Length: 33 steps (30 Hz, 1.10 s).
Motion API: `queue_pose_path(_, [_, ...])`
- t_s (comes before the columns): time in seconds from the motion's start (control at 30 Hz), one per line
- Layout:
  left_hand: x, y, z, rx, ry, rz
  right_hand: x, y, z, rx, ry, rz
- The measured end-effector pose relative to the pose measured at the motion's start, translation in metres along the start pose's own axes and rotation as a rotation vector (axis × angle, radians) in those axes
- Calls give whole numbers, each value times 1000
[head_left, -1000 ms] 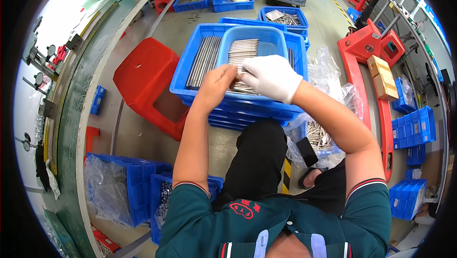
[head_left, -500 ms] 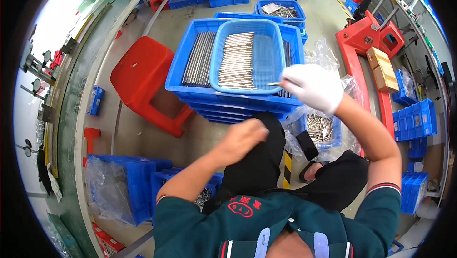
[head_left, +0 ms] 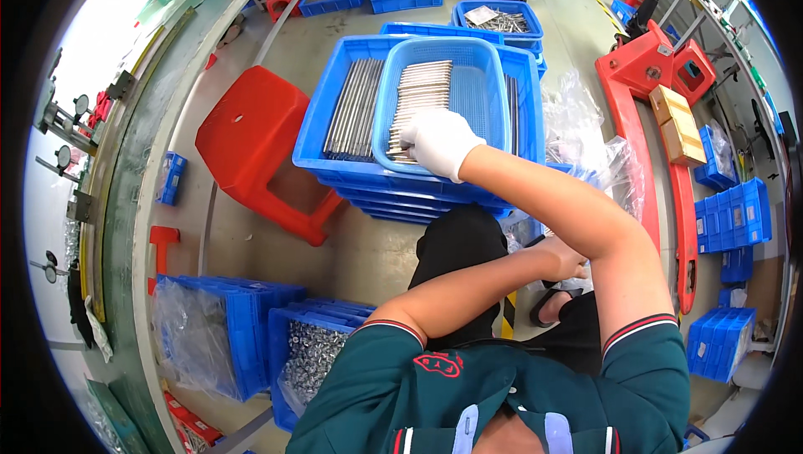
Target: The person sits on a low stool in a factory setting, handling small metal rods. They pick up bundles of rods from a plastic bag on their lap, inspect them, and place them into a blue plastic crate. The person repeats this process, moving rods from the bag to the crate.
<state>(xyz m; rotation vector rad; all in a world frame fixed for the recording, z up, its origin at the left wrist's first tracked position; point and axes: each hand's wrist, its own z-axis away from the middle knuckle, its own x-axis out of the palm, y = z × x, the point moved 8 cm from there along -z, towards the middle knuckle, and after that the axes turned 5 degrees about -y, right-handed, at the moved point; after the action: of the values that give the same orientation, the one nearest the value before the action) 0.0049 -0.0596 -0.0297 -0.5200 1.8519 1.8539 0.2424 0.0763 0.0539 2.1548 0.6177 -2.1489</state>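
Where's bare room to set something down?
The light blue basket is bare between rods and right wall; so is the red stool seat, left of the big blue bin. Crowded: the basket's left side and near edge, by your gloved right hand.

The gloved right hand (head_left: 439, 146) partly covers the rods (head_left: 422, 86); the left hand (head_left: 569, 261) seems partly hidden.

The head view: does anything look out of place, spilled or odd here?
Nothing looks clearly spilled or damaged. Crumpled clear plastic lies loosely beside the red pallet truck, untidy next to the neatly lined-up metal rods. Also, only the right hand is gloved; the left hand is bare.
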Motion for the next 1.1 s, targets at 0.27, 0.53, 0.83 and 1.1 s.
queue_pose_path(0.27, [-29, 0, 10, 128, 294, 232, -9, 20, -3, -71, 26, -268])
queue_pose_path(0.53, [-23, -10, 5, -36, 126, 216, -5, 62, 5, 231, -219, -22])
queue_pose_path(0.83, [-22, -1, 3, 113, 202, 260, -8, 55, 11, 258, -129, -114])
queue_pose_path(1.1, [-26, 4, 6, 91, 238, 282, -21, -4, 6, -184, -95, -114])
